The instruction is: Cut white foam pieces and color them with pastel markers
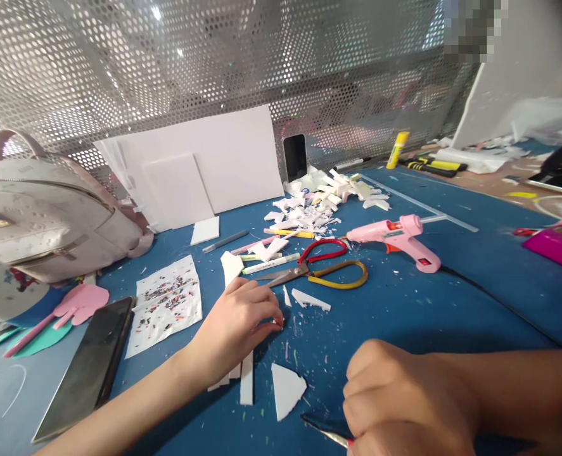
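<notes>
My left hand (247, 316) is low over the blue tabletop, its fingers curled and thumb and forefinger tips together; anything between them is too small to make out. White foam board strips (246, 380) lie partly under its wrist. My right hand (404, 399) is closed around a pointed bladed tool (328, 432) with a bit of red showing; most of it is hidden in the fist. Between the hands lies a white foam board piece (287, 391) with one rounded edge. Beyond my left hand, large scissors (300, 271) with red and yellow handles lie spread, near white scraps (310, 299).
A pink glue gun (395, 237) trails a black cord at right. Foam scraps (309, 206) are heaped at the back, before leaning white boards (242, 161). Left are a phone (85, 367), a paper with colored bits (169, 301) and a backpack (52, 209). Several markers (271, 263) lie mid-table.
</notes>
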The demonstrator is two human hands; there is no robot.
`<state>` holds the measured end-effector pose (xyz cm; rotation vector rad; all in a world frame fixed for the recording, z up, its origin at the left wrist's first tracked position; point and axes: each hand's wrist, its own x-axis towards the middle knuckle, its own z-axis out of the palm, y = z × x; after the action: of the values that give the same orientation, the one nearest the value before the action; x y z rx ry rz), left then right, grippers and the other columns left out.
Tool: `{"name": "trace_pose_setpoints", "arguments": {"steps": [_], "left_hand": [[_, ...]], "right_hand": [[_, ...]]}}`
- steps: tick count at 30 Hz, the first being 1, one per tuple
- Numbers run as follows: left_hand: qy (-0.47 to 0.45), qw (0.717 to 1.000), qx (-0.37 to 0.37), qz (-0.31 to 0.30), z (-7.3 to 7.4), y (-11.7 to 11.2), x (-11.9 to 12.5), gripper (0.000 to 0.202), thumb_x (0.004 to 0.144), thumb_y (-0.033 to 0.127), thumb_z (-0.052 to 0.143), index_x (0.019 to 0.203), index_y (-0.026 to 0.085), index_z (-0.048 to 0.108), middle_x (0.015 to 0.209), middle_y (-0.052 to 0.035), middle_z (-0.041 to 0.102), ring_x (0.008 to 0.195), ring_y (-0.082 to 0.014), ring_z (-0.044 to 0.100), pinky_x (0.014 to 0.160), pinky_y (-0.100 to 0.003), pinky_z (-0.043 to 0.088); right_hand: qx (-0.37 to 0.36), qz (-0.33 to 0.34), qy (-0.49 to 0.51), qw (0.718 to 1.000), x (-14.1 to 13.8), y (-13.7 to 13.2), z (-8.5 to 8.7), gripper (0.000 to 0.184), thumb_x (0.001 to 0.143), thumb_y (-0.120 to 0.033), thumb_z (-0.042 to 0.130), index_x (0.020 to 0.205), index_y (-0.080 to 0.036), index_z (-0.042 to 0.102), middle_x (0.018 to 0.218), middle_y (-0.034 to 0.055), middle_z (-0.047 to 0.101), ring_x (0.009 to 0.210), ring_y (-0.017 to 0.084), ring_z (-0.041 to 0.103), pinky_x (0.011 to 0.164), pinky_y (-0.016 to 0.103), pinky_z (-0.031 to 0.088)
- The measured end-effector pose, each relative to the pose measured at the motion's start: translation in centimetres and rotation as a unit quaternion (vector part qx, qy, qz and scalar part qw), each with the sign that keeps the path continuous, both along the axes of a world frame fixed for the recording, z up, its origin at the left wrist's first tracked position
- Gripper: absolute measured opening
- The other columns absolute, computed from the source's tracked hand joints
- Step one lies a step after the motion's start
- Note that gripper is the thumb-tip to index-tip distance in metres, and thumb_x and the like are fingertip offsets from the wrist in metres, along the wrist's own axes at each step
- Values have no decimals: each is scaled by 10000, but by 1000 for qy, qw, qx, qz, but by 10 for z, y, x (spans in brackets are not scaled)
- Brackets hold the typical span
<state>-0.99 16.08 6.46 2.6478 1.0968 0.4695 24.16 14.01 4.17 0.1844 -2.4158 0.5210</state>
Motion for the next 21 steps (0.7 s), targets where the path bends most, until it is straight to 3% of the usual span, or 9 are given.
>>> {"name": "trace_pose_setpoints", "arguments": {"steps": [6,14,21], "left_hand": [[1,1000,-2,6,2,3,-4,105,975,182,569,902,228,630,1002,16,675,957,-168,623,873,-367,368],[6,1000,-8,16,1,8,-8,64,907,187,683,903,238,644,988,30,689,947,-176,638,845,-369,386],[29,1000,4,8,3,3,-4,66,950,188,617,914,237,643,967,19,687,928,-177,635,861,-372,381]], "right_hand": [[16,-9,-7,1000,0,0,0,369,961,-258,431,680,-127,631,507,-38,429,442,107,325,433,264,238],[14,-3,6,1000,-2,1,1,348,964,-257,444,703,-125,632,508,-41,437,436,103,320,431,259,238],[8,-3,0,1000,0,0,-1,315,968,-254,447,732,-138,620,513,-42,442,435,108,336,439,256,246]]}}
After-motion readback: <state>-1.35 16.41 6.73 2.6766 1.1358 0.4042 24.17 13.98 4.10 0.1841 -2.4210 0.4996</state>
